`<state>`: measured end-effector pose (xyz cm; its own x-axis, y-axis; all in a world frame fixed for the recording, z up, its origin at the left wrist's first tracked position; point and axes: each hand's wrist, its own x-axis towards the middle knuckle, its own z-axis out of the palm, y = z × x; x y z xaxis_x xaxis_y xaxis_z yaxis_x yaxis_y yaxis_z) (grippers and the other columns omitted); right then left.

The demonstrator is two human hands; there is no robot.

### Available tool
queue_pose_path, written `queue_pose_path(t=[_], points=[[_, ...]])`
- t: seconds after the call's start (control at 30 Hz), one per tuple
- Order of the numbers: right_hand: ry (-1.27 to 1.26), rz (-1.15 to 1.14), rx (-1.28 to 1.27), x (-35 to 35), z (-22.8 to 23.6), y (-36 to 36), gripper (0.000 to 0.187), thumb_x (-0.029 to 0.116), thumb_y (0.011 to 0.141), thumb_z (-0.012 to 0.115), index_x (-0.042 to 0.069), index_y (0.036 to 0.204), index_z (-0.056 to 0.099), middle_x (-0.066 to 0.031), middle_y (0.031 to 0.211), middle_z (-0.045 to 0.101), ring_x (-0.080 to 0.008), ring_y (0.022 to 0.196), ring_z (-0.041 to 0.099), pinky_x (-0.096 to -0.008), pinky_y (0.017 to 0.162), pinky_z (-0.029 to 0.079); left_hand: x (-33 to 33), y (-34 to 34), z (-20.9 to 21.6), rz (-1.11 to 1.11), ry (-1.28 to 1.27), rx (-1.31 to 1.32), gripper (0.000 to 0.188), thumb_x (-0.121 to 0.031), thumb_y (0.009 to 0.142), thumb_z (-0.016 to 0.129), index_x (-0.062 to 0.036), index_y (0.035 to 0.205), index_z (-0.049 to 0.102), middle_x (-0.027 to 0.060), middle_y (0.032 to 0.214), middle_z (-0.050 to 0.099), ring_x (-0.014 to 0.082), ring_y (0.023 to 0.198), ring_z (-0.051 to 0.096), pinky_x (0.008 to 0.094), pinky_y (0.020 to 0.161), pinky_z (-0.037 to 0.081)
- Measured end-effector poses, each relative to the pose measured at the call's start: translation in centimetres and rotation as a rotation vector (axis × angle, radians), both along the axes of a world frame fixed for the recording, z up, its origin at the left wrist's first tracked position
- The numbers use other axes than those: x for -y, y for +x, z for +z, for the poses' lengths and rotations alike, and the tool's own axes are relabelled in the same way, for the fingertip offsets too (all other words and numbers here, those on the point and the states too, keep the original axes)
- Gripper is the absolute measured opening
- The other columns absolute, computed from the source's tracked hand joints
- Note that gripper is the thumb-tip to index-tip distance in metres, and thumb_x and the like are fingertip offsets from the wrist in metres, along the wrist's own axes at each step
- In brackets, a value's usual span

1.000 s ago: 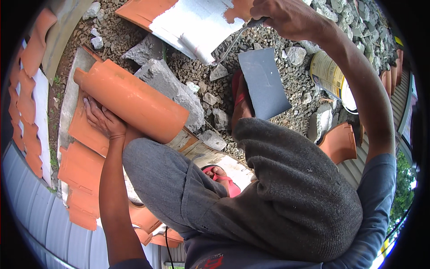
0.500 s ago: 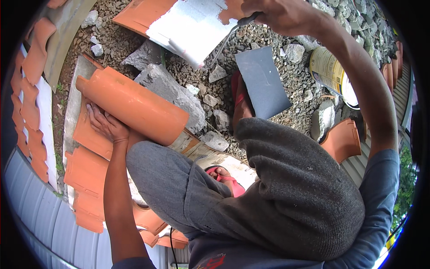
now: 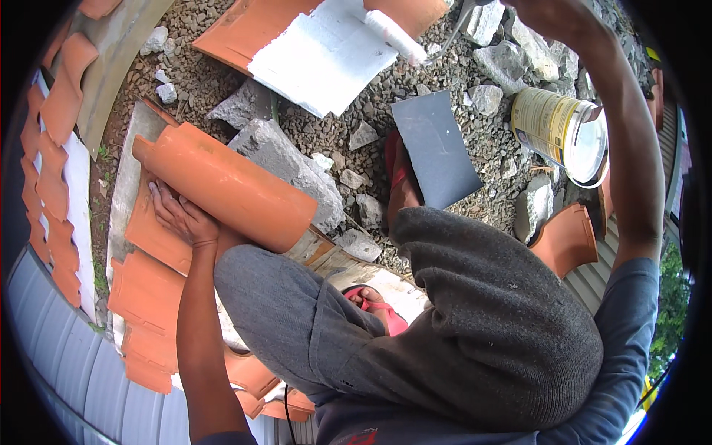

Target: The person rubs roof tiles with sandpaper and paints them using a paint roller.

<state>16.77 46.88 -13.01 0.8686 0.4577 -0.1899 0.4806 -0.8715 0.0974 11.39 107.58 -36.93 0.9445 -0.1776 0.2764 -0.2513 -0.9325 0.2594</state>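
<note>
My right hand (image 3: pixel 552 13), at the top edge, is closed on the handle of a paint roller (image 3: pixel 394 35), whose handle is partly out of view. The roller's white sleeve rests on the right part of an orange clay tile (image 3: pixel 239 31), much of which is coated in white paint (image 3: pixel 319 63). On the left, my left hand (image 3: pixel 184 216) lies with fingers stretched out on an orange roof tile (image 3: pixel 157 241). Just beyond it is a rounded ridge tile (image 3: pixel 231 189).
A paint can (image 3: pixel 549 126) lies tipped on the gravel at right, with white inside. A dark sheet (image 3: pixel 437 148) leans beside my foot. Concrete chunks (image 3: pixel 289 167) and a curved tile (image 3: pixel 567 241) lie around. Metal roofing (image 3: pixel 81 356) spans the lower left.
My right hand has moved up and right, taking the roller across the tile toward its right side. The view has shifted slightly; my left hand stays in its place.
</note>
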Motion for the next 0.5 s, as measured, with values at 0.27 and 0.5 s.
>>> queue_pose_path(t=[0.27,0.5], points=[[-0.278,-0.140,-0.130,-4.8,-4.0,-0.7,0.007,0.007,0.093,0.072,0.009,0.088,0.075,-0.0039,0.088,0.073,-0.0157,0.077,0.069,-0.0323,0.072,0.059,-0.6,0.1,0.3,-0.004,0.031,0.018,0.065,-0.049,0.110,0.031,-0.0061,0.158,0.042,0.0202,0.161,0.040,0.0371,0.150,0.037,0.0520,0.122,0.026],[0.013,-0.179,0.025,3.5,-2.0,-3.4,0.016,0.002,0.091,0.072,-0.002,0.106,0.070,-0.0153,0.100,0.070,-0.0314,0.087,0.070,-0.0431,0.077,0.053,0.0,0.2,0.6,0.001,0.048,0.040,0.065,-0.050,0.111,0.028,-0.0062,0.157,0.043,0.0197,0.160,0.042,0.0365,0.148,0.039,0.0518,0.120,0.028]])
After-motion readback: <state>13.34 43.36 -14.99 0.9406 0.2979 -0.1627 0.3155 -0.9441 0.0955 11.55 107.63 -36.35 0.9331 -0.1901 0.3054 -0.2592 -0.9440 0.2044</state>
